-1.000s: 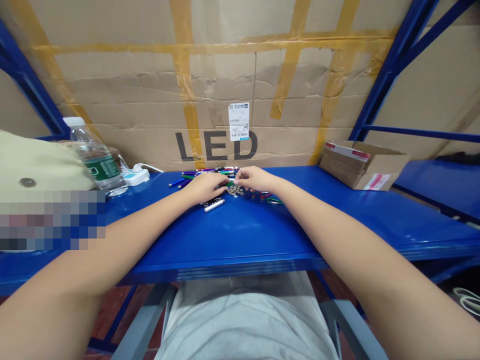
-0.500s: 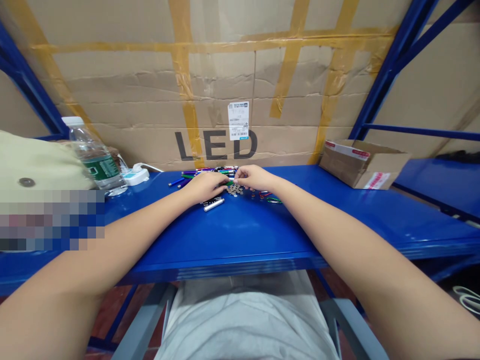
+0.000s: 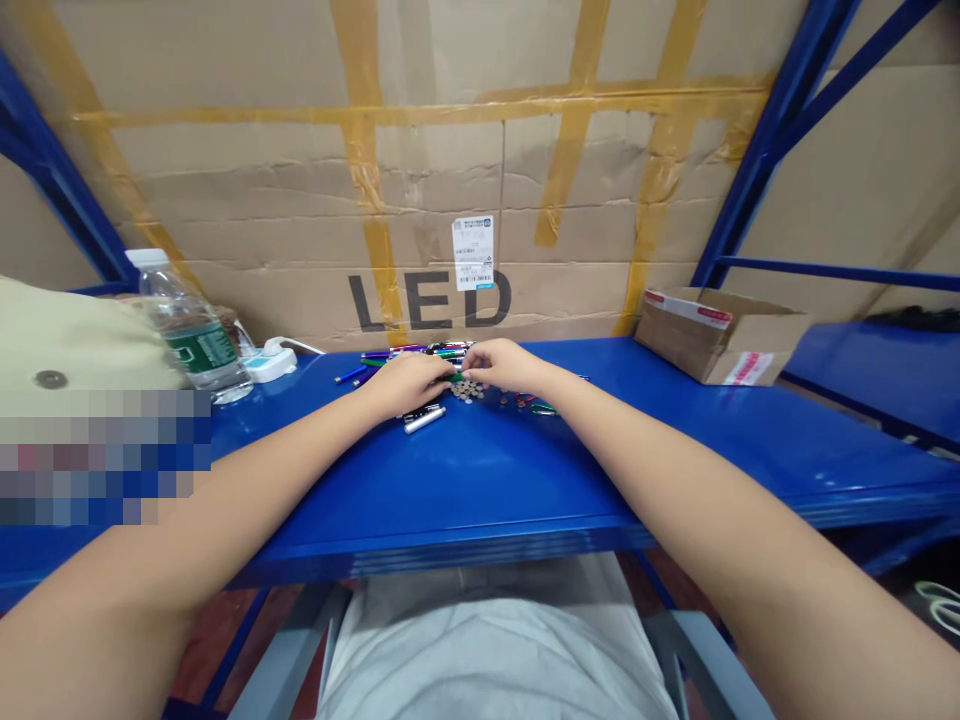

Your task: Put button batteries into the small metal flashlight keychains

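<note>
The left hand (image 3: pixel 405 385) and right hand (image 3: pixel 506 365) are curved, wrists low, fingertips nearly meeting just behind a pile of small metal discs (image 3: pixel 468 391); neither is clenched, and any grasp cannot be told; coloured pen barrels (image 3: pixel 439 351) lie behind the pile, on the blue steel bench (image 3: pixel 450 490); a silver tube (image 3: pixel 424 420) lies before it; the carton (image 3: pixel 427 200) beyond reads "LED"; its barcode label (image 3: pixel 472 253) is illegible.

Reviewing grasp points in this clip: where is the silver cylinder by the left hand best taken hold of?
Pinch the silver cylinder around its middle, from above on the near side. It lies flat and slanted on the blue shelf, its long round body suiting a thumb-and-finger pinch. Dark cylinders lie just behind it, crowding the far side.
</note>
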{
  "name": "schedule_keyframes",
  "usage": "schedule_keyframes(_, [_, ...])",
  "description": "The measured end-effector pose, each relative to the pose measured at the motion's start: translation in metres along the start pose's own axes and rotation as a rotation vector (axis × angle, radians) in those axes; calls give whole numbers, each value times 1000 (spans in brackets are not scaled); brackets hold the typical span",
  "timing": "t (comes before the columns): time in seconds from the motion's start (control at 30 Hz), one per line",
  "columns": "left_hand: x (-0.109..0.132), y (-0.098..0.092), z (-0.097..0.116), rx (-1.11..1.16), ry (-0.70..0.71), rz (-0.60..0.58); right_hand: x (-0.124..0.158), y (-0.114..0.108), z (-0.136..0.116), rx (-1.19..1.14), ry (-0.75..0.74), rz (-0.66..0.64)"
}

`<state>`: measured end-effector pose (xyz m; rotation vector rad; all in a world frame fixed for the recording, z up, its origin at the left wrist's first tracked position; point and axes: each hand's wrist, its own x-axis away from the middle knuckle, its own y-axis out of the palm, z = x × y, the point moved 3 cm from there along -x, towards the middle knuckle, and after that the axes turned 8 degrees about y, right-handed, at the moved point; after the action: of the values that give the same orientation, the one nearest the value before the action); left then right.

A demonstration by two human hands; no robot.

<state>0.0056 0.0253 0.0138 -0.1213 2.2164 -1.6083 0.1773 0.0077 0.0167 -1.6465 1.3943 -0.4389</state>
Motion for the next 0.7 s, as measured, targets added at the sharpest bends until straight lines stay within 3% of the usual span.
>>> schedule_keyframes(0.2, [1,3,-3,18,6,14,0,-1,-2,50,8,2])
schedule_keyframes(0.4, [2,6,-6,60,-1,15,0,2,1,-41,39,-54])
schedule_keyframes(0.7, [2,3,-4,25,14,22,0,1,-3,71,26,4])
